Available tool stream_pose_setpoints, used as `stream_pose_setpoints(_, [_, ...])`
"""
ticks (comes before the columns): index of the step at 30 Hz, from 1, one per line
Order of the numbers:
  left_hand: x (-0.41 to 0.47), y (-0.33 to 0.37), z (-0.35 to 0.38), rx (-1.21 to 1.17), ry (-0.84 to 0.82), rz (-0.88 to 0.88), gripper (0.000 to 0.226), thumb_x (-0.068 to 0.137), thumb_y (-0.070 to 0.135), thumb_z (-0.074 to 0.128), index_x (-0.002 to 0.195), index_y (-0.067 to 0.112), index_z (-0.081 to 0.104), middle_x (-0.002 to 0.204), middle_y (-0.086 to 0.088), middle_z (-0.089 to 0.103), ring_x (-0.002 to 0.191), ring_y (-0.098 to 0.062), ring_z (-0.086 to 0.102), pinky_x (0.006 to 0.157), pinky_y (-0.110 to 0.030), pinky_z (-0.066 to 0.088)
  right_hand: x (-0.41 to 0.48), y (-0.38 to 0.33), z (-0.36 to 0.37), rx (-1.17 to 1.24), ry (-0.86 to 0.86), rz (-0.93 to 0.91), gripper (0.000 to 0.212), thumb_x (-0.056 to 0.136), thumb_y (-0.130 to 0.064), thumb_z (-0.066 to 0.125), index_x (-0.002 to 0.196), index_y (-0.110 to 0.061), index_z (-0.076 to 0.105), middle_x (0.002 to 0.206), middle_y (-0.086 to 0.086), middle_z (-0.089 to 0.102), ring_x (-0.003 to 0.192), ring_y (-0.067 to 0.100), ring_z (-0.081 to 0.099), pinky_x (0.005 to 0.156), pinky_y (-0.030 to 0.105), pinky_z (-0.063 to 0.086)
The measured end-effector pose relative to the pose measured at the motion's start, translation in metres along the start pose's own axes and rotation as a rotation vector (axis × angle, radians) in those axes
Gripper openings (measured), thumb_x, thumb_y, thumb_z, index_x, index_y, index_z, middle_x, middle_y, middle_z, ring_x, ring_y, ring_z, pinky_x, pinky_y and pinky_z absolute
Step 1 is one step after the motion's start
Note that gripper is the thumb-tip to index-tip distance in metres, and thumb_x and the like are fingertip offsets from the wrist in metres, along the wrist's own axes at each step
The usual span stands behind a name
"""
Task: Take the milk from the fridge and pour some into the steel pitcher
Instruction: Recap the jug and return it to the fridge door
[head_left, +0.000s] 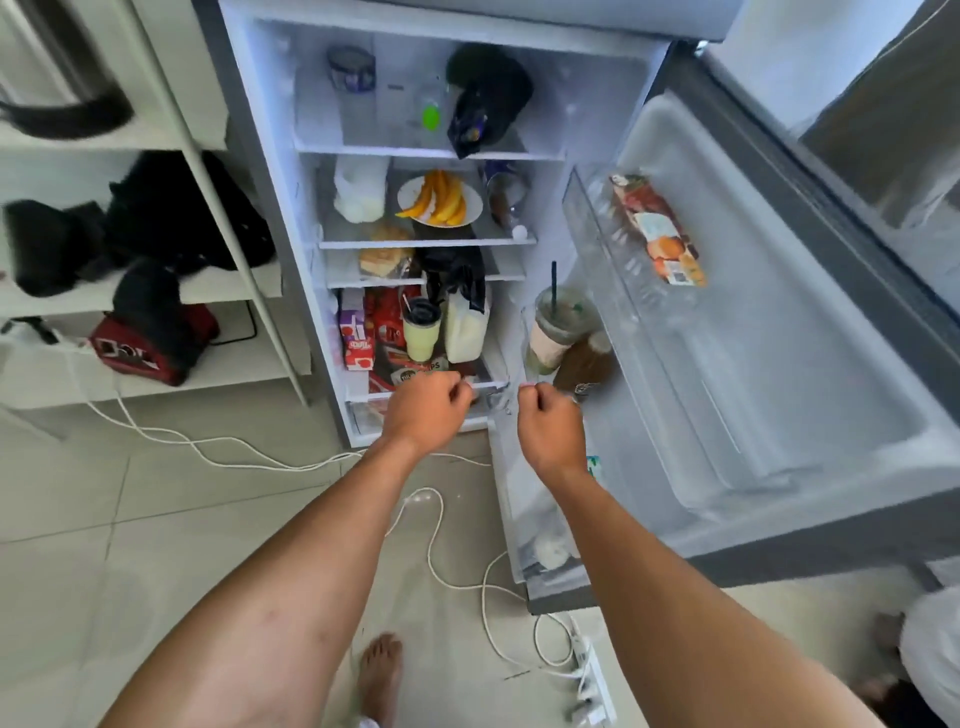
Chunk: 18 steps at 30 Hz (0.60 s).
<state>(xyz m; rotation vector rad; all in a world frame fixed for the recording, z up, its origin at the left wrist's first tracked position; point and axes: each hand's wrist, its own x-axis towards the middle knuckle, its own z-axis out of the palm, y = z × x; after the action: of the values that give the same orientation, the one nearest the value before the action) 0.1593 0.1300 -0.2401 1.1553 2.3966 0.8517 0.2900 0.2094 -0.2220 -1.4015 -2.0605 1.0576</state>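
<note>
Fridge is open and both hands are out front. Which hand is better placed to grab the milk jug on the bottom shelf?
Left, probably. The left hand sits at the bottom shelf's front edge, almost directly below the milk jug. The right hand is over by the door bin, in front of the iced drink cup.

Fridge (270, 171) open. Far top shelf (426, 152): tub, dark bag. Next shelf (426, 242): milk jug (360, 192) left, fruit plate (439, 200) centre. Third: bread. Bottom shelf (426, 393): cartons, tumbler (422, 332), second milk jug (467, 327). Door rack (582, 208) right: packet. Floor (104, 519): white cables, power strip (592, 680) near.
</note>
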Motion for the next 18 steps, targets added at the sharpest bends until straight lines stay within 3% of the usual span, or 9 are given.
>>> stream_pose_setpoints(6, [-0.014,0.057,-0.055,0.056,0.053,0.074,0.042,0.099,0.033,0.043,0.063,0.013,0.052,0.060,-0.004,0.060,0.063,-0.028,0.060,0.061,-0.036,0.052,-0.007,-0.049,-0.067,0.046,0.068,-0.116,0.044,0.098,-0.027,0.042,0.056,-0.018,0.036,0.054,0.001,0.045,0.059,0.025,0.045,0.059,0.036,0.036])
stream_pose_setpoints(9, [-0.016,0.087,-0.080,0.087,0.105,0.122,0.042,0.099,0.036,0.042,0.062,0.016,0.045,0.060,-0.001,0.056,0.065,-0.026,0.056,0.056,-0.034,0.041,-0.008,-0.069,-0.091,0.089,0.083,-0.153,0.043,0.099,-0.030,0.042,0.058,-0.016,0.041,0.056,0.001,0.048,0.061,0.024,0.048,0.060,0.035,0.037])
stream_pose_setpoints(12, [-0.029,0.118,-0.096,0.131,0.137,0.187,0.033,0.100,0.036,0.043,0.072,0.019,0.052,0.060,0.003,0.057,0.063,-0.023,0.057,0.054,-0.033,0.040,-0.021,-0.082,-0.117,0.141,0.107,-0.183,0.040,0.099,-0.034,0.041,0.065,-0.013,0.048,0.062,0.004,0.055,0.064,0.026,0.055,0.061,0.036,0.044])
stream_pose_setpoints(16, [-0.035,0.144,-0.107,0.142,0.158,0.254,0.023,0.099,0.033,0.045,0.080,0.024,0.053,0.062,0.007,0.056,0.064,-0.020,0.055,0.054,-0.033,0.036,-0.028,-0.097,-0.145,0.142,0.166,-0.208,0.038,0.099,-0.033,0.041,0.066,-0.015,0.043,0.062,0.001,0.052,0.059,0.020,0.047,0.058,0.034,0.035])
stream_pose_setpoints(18, [-0.042,0.158,-0.111,0.148,0.148,0.296,0.022,0.099,0.034,0.045,0.082,0.024,0.054,0.063,0.009,0.054,0.064,-0.016,0.053,0.051,-0.031,0.032,-0.029,-0.101,-0.164,0.101,0.218,-0.244,0.037,0.099,-0.034,0.040,0.071,-0.011,0.047,0.067,0.003,0.056,0.064,0.023,0.051,0.059,0.036,0.040])
